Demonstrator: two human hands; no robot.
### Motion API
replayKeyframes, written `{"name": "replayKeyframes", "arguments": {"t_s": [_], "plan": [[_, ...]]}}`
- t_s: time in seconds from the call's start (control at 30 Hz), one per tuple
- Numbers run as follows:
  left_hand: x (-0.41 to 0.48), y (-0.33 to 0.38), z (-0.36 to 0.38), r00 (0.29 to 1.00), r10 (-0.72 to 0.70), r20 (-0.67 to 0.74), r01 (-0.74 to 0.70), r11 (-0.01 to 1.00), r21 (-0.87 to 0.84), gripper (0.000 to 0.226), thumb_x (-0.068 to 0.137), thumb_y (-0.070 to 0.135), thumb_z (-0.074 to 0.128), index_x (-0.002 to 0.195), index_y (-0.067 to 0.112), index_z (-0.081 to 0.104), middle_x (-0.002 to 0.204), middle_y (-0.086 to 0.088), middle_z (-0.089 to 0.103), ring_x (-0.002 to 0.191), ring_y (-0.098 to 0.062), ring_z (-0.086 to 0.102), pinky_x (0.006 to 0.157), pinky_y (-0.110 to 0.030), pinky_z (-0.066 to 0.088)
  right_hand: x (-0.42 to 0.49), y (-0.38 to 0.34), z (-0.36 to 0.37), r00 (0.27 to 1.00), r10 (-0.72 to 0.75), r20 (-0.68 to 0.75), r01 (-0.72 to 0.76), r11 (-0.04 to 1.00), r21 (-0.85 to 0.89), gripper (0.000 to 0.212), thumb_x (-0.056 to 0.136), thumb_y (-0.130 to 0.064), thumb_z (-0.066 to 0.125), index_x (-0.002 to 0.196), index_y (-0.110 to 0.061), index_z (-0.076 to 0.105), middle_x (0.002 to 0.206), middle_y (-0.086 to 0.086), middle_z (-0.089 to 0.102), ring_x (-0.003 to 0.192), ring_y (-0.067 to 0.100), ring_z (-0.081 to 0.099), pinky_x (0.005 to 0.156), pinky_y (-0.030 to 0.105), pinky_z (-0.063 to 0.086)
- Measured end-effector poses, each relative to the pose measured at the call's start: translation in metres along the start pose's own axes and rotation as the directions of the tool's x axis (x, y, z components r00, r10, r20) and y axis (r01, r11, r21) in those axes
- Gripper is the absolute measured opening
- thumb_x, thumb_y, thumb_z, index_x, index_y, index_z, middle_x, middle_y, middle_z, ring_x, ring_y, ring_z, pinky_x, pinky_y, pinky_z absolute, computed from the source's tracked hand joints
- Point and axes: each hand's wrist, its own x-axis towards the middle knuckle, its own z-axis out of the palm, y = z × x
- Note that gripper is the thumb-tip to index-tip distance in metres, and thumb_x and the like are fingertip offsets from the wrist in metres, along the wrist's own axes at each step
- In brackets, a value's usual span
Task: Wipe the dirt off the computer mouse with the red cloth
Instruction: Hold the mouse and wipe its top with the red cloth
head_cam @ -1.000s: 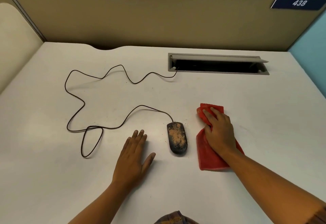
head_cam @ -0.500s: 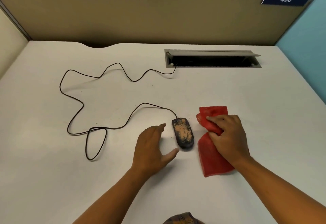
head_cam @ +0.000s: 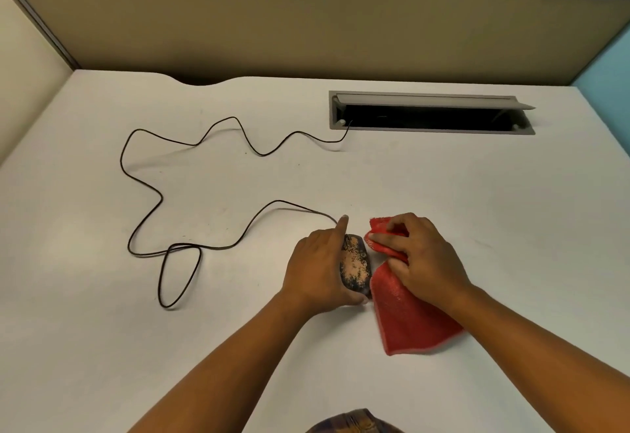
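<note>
A black computer mouse [head_cam: 355, 266] lies on the white desk [head_cam: 477, 214], its top covered with tan dirt. My left hand [head_cam: 318, 267] wraps its left side, forefinger along the front and thumb under the rear end. The red cloth [head_cam: 405, 316] lies just right of the mouse, touching it. My right hand [head_cam: 421, 258] pinches the cloth's upper part, bunching it next to the mouse's front; the lower part of the cloth lies flat on the desk.
The mouse's thin black cable [head_cam: 163, 200] loops over the left half of the desk and runs into an open grey cable slot [head_cam: 431, 112] at the back. Beige partition walls [head_cam: 306, 16] close off the back and left; a blue wall stands at the right.
My left hand slid right from the bare desk and took hold of the mouse. My right hand gathered the cloth's top and pulled it left against the mouse.
</note>
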Motion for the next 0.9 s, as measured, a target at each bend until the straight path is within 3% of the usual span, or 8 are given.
{"name": "replayKeyframes", "arguments": {"t_s": [0.1,0.33,0.57,0.8,0.9], "plan": [[0.000,0.000,0.002,1.000,-0.030,-0.003,0.030,0.999,-0.010,0.138,0.047,0.072,0.078,0.154,0.021,0.006,0.138,0.002,0.048,0.124,-0.019,0.044,0.104,-0.034,0.036,0.005,0.002,0.004,0.997,-0.033,0.075,0.033,0.999,-0.005,0.041,0.088,-0.022,0.066,0.124,-0.042,0.066,0.135,-0.019,0.052,0.123,0.011,0.041,0.093,0.037,0.049],[0.000,-0.001,0.003,0.998,-0.058,0.003,0.058,0.997,-0.043,0.140,0.044,0.072,0.078,0.153,0.021,0.007,0.136,0.005,0.050,0.121,-0.017,0.046,0.103,-0.033,0.035,0.012,0.002,0.013,0.987,-0.083,0.141,0.087,0.996,-0.026,0.038,0.090,-0.026,0.066,0.126,-0.037,0.067,0.132,-0.017,0.055,0.122,0.013,0.041,0.090,0.036,0.050],[-0.001,-0.004,-0.001,0.998,-0.047,0.030,0.047,0.999,-0.021,0.142,0.043,0.075,0.076,0.153,0.022,0.005,0.138,0.007,0.049,0.123,-0.015,0.044,0.105,-0.033,0.030,0.012,0.001,0.015,0.984,-0.115,0.135,0.126,0.989,-0.081,0.040,0.086,-0.025,0.069,0.124,-0.036,0.068,0.127,-0.014,0.057,0.115,0.015,0.044,0.078,0.027,0.044],[-0.002,-0.003,-0.002,0.999,-0.043,0.031,0.044,0.999,-0.013,0.141,0.044,0.076,0.074,0.153,0.023,0.004,0.139,0.007,0.047,0.125,-0.015,0.041,0.105,-0.033,0.026,0.018,-0.002,0.010,0.994,-0.089,0.071,0.096,0.989,-0.112,0.037,0.084,-0.024,0.069,0.120,-0.035,0.071,0.121,-0.014,0.059,0.112,0.015,0.044,0.074,0.027,0.042],[-0.001,-0.003,-0.003,0.999,-0.039,0.031,0.039,0.999,-0.008,0.141,0.044,0.076,0.074,0.153,0.023,0.004,0.139,0.007,0.048,0.125,-0.015,0.042,0.106,-0.033,0.026,0.018,-0.005,0.013,0.987,-0.086,0.135,0.104,0.986,-0.129,0.038,0.087,-0.025,0.066,0.123,-0.034,0.069,0.124,-0.013,0.057,0.115,0.014,0.041,0.076,0.026,0.040]]}}
